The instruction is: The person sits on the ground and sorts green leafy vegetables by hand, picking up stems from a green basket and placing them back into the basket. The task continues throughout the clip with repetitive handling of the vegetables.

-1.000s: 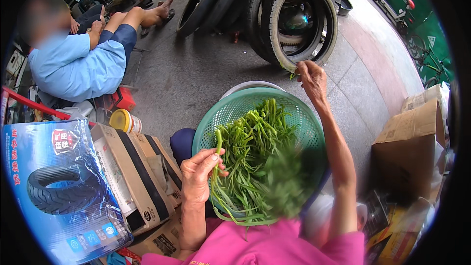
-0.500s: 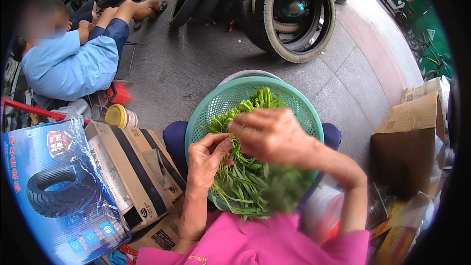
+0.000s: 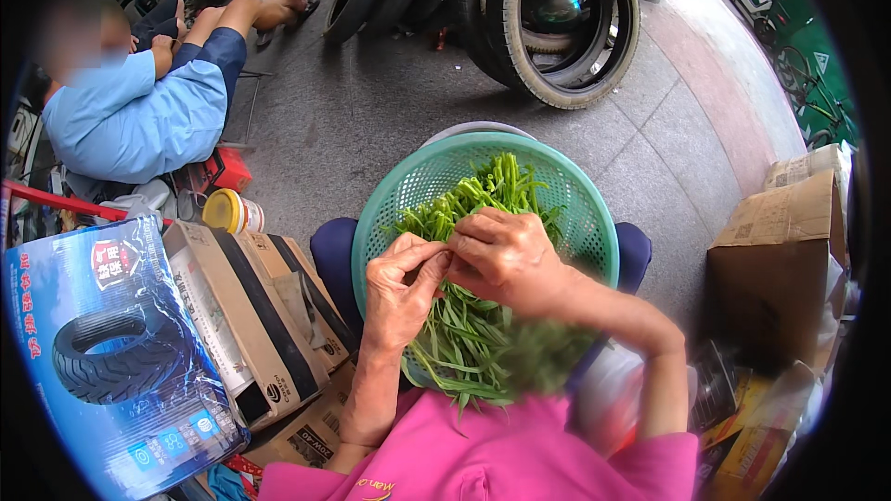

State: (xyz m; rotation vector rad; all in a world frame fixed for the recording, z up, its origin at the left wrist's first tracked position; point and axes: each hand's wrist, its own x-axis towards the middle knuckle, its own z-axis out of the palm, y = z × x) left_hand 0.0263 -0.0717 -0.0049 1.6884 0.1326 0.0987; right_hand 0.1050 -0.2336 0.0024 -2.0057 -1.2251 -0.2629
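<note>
A green perforated plastic basket (image 3: 582,213) rests on my lap between my knees. Long leafy greens (image 3: 461,339) fill it, their cut stems (image 3: 497,184) toward the far side and the leaves toward me. Above the greens, the fingertips of my left hand (image 3: 399,288) and my right hand (image 3: 506,255) meet in a pinch. Whatever lies between the fingers is hidden. Under my right forearm, a dark green blurred bunch (image 3: 548,353) hangs over the near right of the basket.
To my left stand a blue tyre box (image 3: 121,362), cardboard cartons (image 3: 251,315) and a yellow-and-white tub (image 3: 232,211). Behind them sits a person in a light blue shirt (image 3: 139,121). Tyres (image 3: 510,28) stand ahead on the paved floor. At right is an open cardboard box (image 3: 775,250).
My right hand, blurred before, has come down and its fingertips have closed against those of my left hand. The left hand has shifted slightly right and up.
</note>
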